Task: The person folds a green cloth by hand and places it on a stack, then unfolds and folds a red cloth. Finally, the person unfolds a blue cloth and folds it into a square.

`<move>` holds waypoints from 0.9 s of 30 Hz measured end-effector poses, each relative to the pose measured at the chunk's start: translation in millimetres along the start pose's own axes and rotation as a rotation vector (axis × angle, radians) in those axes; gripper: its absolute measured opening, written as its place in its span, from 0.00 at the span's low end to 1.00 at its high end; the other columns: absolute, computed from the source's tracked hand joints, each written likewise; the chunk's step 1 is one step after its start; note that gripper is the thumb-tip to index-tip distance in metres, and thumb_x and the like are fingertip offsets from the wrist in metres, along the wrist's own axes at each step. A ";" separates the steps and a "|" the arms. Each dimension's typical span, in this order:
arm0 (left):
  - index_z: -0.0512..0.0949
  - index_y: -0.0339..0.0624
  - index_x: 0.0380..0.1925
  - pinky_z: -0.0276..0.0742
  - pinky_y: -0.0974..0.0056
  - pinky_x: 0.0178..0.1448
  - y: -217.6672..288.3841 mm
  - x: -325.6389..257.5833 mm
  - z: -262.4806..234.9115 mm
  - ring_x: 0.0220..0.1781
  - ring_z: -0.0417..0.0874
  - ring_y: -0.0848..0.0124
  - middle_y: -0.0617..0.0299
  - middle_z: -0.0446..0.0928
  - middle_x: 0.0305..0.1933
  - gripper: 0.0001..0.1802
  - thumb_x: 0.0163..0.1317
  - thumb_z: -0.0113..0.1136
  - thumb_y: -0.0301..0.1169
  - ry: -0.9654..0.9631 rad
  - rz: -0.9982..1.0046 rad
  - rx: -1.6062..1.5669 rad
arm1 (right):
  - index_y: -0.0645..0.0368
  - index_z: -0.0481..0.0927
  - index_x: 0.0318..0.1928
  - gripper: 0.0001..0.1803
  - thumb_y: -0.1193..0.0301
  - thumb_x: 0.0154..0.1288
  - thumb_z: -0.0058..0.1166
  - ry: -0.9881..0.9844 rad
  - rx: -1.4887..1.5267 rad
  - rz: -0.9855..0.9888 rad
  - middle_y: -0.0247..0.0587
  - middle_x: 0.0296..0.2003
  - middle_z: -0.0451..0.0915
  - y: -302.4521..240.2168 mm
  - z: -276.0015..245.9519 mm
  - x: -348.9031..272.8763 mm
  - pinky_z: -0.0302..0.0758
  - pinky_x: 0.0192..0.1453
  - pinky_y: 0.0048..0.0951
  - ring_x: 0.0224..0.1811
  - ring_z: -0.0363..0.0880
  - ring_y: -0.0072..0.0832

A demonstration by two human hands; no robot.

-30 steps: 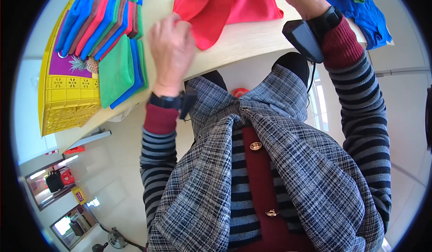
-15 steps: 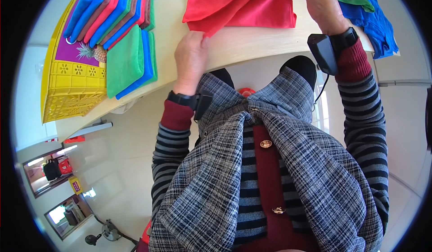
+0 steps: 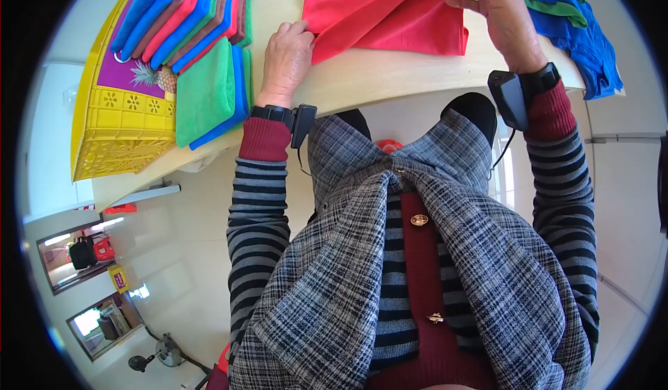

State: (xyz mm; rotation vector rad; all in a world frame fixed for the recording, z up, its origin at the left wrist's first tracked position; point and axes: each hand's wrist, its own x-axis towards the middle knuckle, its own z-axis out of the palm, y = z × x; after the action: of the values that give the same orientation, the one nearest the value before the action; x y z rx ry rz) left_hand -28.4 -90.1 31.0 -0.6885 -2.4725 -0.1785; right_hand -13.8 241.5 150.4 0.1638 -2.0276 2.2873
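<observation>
At twelve o'clock on the pale counter [image 3: 390, 77], a red cloth [image 3: 390, 21] lies partly folded. The left hand [image 3: 287, 56] rests at its nine o'clock corner, fingers curled together and pinching the cloth's edge. The right hand [image 3: 497, 14], at the cloth's two o'clock, pinches a raised fold between thumb and fingers. Blue and green cloths [image 3: 584, 28] lie heaped at three o'clock; folded cloths [image 3: 209, 91] are stacked at nine o'clock, beside a yellow crate [image 3: 118, 129].

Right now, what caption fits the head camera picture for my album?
Two hands, left and right, fold a red cloth beside stacked coloured cloths.
</observation>
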 end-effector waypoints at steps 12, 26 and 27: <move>0.78 0.34 0.29 0.75 0.70 0.47 -25.8 79.6 -146.5 0.40 0.79 0.74 0.61 0.77 0.34 0.06 0.60 0.68 0.22 0.094 -0.206 -0.585 | 0.57 0.78 0.46 0.05 0.75 0.74 0.51 0.019 -0.179 -0.259 0.32 0.34 0.80 -34.0 -63.7 24.4 0.80 0.38 0.23 0.30 0.80 0.21; 0.76 0.38 0.32 0.70 0.72 0.58 -20.8 93.6 -237.0 0.48 0.75 0.78 0.66 0.74 0.47 0.05 0.68 0.61 0.23 0.047 -0.313 -0.919 | 0.54 0.79 0.50 0.06 0.72 0.77 0.51 -0.242 -0.318 -0.540 0.27 0.33 0.78 -75.0 -83.3 -3.8 0.73 0.34 0.14 0.27 0.73 0.13; 0.76 0.38 0.32 0.69 0.72 0.59 -19.5 93.1 -238.6 0.48 0.75 0.78 0.66 0.74 0.48 0.05 0.68 0.61 0.22 0.032 -0.318 -0.910 | 0.54 0.79 0.50 0.06 0.73 0.77 0.51 -0.239 -0.330 -0.539 0.27 0.33 0.78 -76.1 -82.9 -5.1 0.73 0.33 0.14 0.27 0.72 0.13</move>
State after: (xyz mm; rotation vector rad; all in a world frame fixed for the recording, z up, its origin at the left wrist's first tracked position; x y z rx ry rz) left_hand 10.7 -129.9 281.7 -0.6016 -2.3778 -1.4713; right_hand -1.0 333.0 214.8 0.8722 -2.0953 1.6518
